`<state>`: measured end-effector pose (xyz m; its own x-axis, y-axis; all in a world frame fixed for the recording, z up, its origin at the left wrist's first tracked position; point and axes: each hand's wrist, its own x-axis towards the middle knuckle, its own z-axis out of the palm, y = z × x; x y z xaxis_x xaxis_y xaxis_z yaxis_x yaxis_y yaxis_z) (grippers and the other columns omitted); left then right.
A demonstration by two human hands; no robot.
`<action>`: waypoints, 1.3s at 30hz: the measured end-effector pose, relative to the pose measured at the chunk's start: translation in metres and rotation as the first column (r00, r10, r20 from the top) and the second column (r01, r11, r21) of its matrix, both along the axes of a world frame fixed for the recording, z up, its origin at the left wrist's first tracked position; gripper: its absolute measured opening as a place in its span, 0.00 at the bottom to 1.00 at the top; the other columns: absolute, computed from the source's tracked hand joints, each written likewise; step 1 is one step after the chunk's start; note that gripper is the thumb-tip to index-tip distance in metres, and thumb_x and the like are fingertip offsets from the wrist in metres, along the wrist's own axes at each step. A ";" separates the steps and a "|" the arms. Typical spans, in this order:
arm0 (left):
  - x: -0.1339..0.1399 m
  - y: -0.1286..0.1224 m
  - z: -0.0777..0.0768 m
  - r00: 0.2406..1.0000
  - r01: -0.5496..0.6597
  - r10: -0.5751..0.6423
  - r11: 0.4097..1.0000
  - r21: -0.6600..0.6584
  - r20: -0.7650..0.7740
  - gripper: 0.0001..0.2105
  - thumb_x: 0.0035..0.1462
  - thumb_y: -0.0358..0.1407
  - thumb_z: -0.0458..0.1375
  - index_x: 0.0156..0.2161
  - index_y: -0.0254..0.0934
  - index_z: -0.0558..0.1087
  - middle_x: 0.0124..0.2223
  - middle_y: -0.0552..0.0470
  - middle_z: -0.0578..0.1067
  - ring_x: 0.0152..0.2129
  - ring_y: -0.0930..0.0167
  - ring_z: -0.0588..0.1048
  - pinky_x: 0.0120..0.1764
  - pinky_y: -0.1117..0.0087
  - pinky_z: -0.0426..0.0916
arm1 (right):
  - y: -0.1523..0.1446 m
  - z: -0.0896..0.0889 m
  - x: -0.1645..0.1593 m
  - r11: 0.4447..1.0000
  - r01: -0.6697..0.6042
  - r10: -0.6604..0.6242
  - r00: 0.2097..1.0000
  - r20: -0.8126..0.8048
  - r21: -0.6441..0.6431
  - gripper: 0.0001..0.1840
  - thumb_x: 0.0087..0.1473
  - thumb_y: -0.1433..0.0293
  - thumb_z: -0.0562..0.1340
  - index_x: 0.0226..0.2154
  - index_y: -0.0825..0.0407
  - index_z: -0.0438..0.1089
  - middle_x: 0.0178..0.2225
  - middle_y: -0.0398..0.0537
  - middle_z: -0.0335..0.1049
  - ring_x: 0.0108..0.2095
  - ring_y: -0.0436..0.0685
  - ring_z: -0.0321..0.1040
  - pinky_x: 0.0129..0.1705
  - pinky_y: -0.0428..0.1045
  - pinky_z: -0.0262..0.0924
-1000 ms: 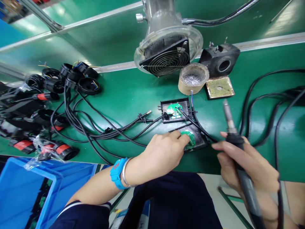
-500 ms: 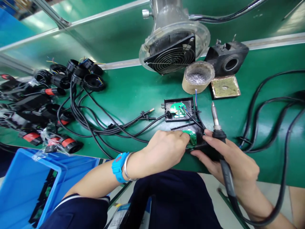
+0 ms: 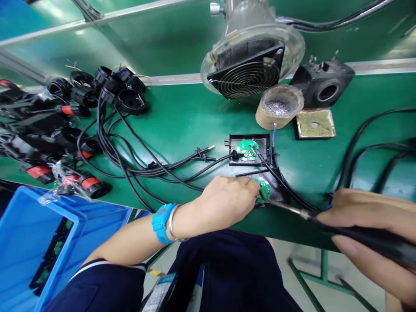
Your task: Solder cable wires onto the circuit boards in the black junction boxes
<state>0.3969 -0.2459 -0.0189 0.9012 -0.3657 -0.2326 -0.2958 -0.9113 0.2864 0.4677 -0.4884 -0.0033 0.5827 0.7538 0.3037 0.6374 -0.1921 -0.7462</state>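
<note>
My right hand (image 3: pixel 367 229) is wrapped round the handle of a soldering iron (image 3: pixel 305 213), whose tip points left and reaches the edge of a green circuit board (image 3: pixel 264 187). That board lies in a black plastic case (image 3: pixel 276 184) near the bench's front edge. Closed in a pinch at the board's left side is my left hand (image 3: pixel 227 201); what its fingertips hold is hidden. A black cable (image 3: pixel 186 184) runs in beneath this hand. Just behind, a second black case (image 3: pixel 249 163) holds another green board (image 3: pixel 248 148) with cables attached.
A fan (image 3: pixel 248 78) in a clear hood hangs at the back. Near it stand a round pot (image 3: pixel 269 117), an iron holder (image 3: pixel 325 84) and a sponge tray (image 3: pixel 315 123). Cabled black housings (image 3: pixel 39 117) crowd the left, above a blue bin (image 3: pixel 81 225). Black cables (image 3: pixel 360 134) lie right.
My right hand has moved right and swung the soldering iron from upright to nearly level, bringing its tip to the board. My left hand stays at the board. The view has shifted slightly.
</note>
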 end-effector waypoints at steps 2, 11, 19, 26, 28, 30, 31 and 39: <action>0.000 0.000 0.000 1.000 -0.006 0.006 1.000 -0.005 0.006 0.07 0.60 0.30 0.49 0.36 0.36 0.69 0.32 0.53 0.74 0.25 0.68 0.72 0.23 0.69 0.56 | 0.010 0.003 0.008 0.989 -0.149 0.148 0.987 -0.056 -0.007 0.11 0.51 0.73 0.61 0.38 0.48 0.73 0.26 0.48 0.68 0.25 0.53 0.66 0.19 0.48 0.59; -0.001 0.000 -0.005 0.994 -0.026 0.034 0.997 -0.077 0.105 0.03 0.56 0.29 0.53 0.33 0.36 0.69 0.29 0.55 0.74 0.22 0.69 0.71 0.22 0.68 0.54 | 0.031 -0.002 0.021 0.936 -0.353 0.351 0.922 -0.164 0.019 0.12 0.51 0.78 0.54 0.35 0.50 0.70 0.24 0.45 0.62 0.25 0.51 0.60 0.23 0.50 0.55; -0.001 0.001 -0.003 0.996 -0.037 0.045 0.994 -0.106 0.073 0.03 0.57 0.30 0.53 0.34 0.37 0.68 0.30 0.55 0.73 0.24 0.69 0.71 0.22 0.67 0.55 | 0.032 -0.004 0.023 0.932 -0.362 0.357 0.923 -0.145 -0.010 0.12 0.52 0.79 0.54 0.34 0.50 0.70 0.25 0.46 0.61 0.26 0.50 0.59 0.25 0.50 0.55; 0.000 0.000 -0.001 0.998 -0.054 0.056 0.994 -0.100 0.011 0.03 0.57 0.30 0.52 0.35 0.37 0.68 0.31 0.55 0.73 0.24 0.69 0.72 0.22 0.67 0.55 | 0.032 -0.005 0.025 0.923 -0.382 0.372 0.916 -0.149 -0.052 0.13 0.53 0.79 0.53 0.34 0.49 0.70 0.25 0.46 0.59 0.26 0.51 0.59 0.25 0.49 0.55; 0.001 0.000 0.000 0.998 -0.058 0.058 0.993 -0.103 0.001 0.03 0.57 0.30 0.52 0.35 0.37 0.68 0.31 0.55 0.73 0.24 0.68 0.72 0.22 0.67 0.55 | 0.031 -0.005 0.026 0.911 -0.407 0.395 0.907 -0.144 -0.068 0.13 0.53 0.78 0.53 0.34 0.49 0.70 0.26 0.46 0.59 0.26 0.51 0.59 0.25 0.49 0.56; 0.001 -0.001 0.001 0.998 -0.062 0.062 0.992 -0.106 0.000 0.03 0.57 0.31 0.52 0.34 0.36 0.68 0.31 0.55 0.73 0.24 0.68 0.72 0.22 0.66 0.54 | 0.030 -0.006 0.027 0.903 -0.421 0.408 0.903 -0.137 -0.089 0.13 0.53 0.78 0.53 0.34 0.49 0.70 0.26 0.47 0.59 0.27 0.51 0.59 0.25 0.49 0.56; 0.001 -0.001 0.001 0.998 -0.065 0.065 0.992 -0.107 0.003 0.03 0.57 0.31 0.52 0.34 0.36 0.68 0.30 0.55 0.73 0.24 0.68 0.72 0.22 0.66 0.54 | 0.030 -0.006 0.028 0.900 -0.425 0.412 0.901 -0.133 -0.095 0.13 0.53 0.79 0.53 0.34 0.49 0.70 0.26 0.47 0.59 0.27 0.51 0.59 0.25 0.49 0.56; 0.002 -0.003 0.001 0.996 -0.086 0.085 0.990 -0.111 -0.011 0.03 0.57 0.32 0.52 0.34 0.36 0.68 0.31 0.54 0.73 0.24 0.68 0.72 0.22 0.66 0.54 | 0.032 -0.005 0.030 0.906 -0.410 0.396 0.908 -0.135 -0.106 0.14 0.53 0.78 0.53 0.32 0.48 0.71 0.25 0.46 0.59 0.26 0.51 0.60 0.25 0.49 0.56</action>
